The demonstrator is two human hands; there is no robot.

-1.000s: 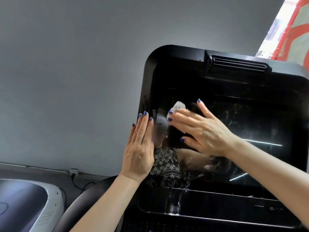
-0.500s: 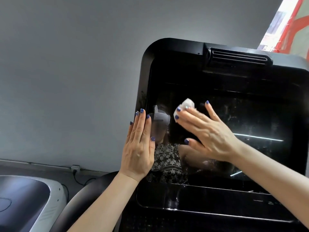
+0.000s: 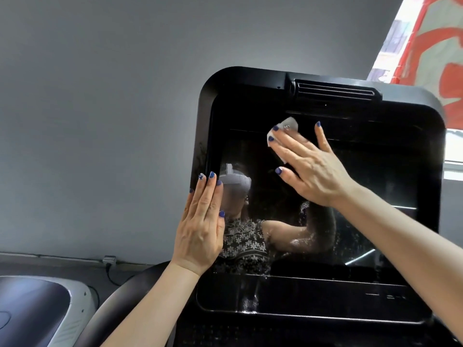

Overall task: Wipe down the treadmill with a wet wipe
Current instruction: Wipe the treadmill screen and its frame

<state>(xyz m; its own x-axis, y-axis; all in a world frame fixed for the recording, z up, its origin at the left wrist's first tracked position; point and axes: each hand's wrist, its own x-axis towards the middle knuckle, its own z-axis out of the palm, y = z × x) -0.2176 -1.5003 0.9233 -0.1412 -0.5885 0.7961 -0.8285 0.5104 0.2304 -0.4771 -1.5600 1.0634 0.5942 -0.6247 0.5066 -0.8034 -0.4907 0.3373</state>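
Glossy black screen (image 3: 350,196); wipe (image 3: 285,131) seemingly soft cloth.

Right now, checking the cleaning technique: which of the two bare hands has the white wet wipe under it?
The right hand, pressing the crumpled white wet wipe against the glossy black treadmill screen. The left hand lies flat on the screen's left edge, empty.

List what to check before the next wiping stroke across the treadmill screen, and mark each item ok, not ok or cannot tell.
1. Wet wipe flat under right hand: ok.
2. Left hand steadying the console's left edge: ok.
3. Wipe touching the screen: ok.
4. Wipe moist enough: cannot tell.
5. Lower screen free of streaks and droplets: not ok.
6. Top vent wiped: cannot tell.
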